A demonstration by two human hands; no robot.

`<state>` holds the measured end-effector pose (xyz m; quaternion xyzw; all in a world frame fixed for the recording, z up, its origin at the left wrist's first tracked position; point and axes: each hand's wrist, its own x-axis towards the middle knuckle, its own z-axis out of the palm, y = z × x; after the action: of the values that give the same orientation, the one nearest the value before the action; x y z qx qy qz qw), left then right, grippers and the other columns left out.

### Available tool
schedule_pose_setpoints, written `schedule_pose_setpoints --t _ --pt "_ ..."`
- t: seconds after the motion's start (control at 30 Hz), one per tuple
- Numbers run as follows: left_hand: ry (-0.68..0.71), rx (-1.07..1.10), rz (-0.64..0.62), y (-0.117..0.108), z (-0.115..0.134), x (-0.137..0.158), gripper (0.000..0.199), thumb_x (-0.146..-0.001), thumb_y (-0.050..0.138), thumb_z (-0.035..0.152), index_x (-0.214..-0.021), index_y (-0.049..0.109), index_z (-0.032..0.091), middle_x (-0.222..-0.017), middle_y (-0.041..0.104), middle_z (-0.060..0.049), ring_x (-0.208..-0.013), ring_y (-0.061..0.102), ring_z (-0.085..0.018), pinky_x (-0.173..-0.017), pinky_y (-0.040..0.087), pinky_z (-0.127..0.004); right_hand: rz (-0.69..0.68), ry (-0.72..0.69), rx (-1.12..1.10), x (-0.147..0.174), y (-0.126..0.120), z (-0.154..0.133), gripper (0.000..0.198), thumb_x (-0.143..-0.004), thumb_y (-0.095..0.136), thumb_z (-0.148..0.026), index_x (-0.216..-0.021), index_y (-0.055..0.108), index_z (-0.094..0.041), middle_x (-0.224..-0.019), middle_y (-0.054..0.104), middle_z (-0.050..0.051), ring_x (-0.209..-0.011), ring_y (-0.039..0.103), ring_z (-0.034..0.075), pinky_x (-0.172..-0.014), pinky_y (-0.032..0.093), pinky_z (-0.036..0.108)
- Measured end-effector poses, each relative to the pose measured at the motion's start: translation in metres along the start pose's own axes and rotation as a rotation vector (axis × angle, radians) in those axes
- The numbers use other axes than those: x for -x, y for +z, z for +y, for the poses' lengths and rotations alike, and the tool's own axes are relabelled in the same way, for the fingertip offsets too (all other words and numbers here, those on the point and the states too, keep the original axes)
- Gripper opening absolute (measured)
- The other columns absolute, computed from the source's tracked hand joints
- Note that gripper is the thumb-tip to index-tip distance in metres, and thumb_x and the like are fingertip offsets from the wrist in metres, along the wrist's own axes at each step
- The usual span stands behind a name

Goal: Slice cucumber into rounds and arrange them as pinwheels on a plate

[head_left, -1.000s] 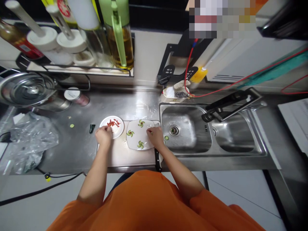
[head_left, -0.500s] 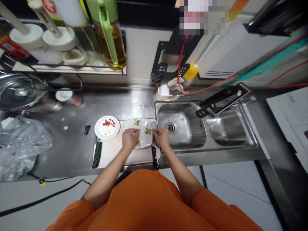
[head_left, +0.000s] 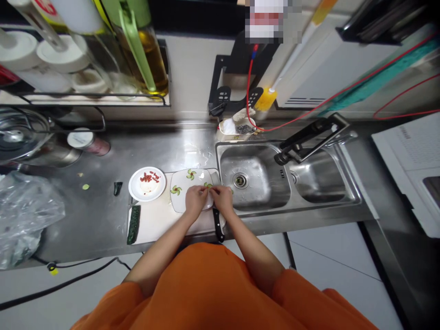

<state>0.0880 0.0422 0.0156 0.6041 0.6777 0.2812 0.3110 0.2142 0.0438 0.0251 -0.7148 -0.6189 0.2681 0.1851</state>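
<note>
My left hand (head_left: 195,201) and my right hand (head_left: 222,200) meet over the right side of a squarish white plate (head_left: 182,205). Both have their fingertips pinched together, close to a fan of cucumber slices (head_left: 208,185); whatever they hold is too small to make out. Other cucumber fans with red centres lie at the plate's left (head_left: 176,190) and top (head_left: 190,174). The plate rests on a white cutting board (head_left: 154,227). To its left, a round white plate (head_left: 132,195) holds red dried berries (head_left: 150,177). A black-handled knife (head_left: 218,225) lies below my right hand.
A dark green cucumber piece (head_left: 134,224) lies on the board's left edge, and a cucumber end (head_left: 117,188) on the steel counter. The double sink (head_left: 254,183) with a black faucet (head_left: 305,140) is at right. Plastic bags (head_left: 30,211) lie far left. Seasoning bottles (head_left: 144,59) stand on a rack above.
My left hand has moved right across the plate, uncovering the left cucumber fan. My right hand has come in over the plate's right side, so the fingertips nearly touch. The view has shifted slightly.
</note>
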Motion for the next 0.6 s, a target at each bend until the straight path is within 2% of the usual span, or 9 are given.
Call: schedule_pose_setpoints --t 0.37,0.6 --pt "0.031 -0.027 0.028 0.008 -0.0033 0.0026 0.013 -0.08 0.06 0.025 -0.079 0.072 0.018 -0.078 0.069 -0.006 -0.079 0.059 -0.018 -0.08 0.043 -0.033 -0.03 0.035 0.014 -0.0053 0.0009 -0.0019 0.019 -0.084 0.055 -0.029 -0.081 0.073 -0.022 -0.084 0.072 0.003 -0.079 0.061 0.016 -0.079 0.037 0.027" --pt "0.018 -0.003 0.011 0.0053 -0.0039 0.0038 0.015 -0.08 0.059 0.024 -0.084 0.073 0.02 -0.079 0.07 -0.005 -0.081 0.06 -0.018 -0.081 0.045 -0.033 -0.008 0.041 0.024 -0.0051 0.0003 -0.0048 0.018 -0.083 0.056 -0.028 -0.08 0.072 -0.021 -0.082 0.071 0.002 -0.081 0.057 0.016 -0.079 0.036 0.028"
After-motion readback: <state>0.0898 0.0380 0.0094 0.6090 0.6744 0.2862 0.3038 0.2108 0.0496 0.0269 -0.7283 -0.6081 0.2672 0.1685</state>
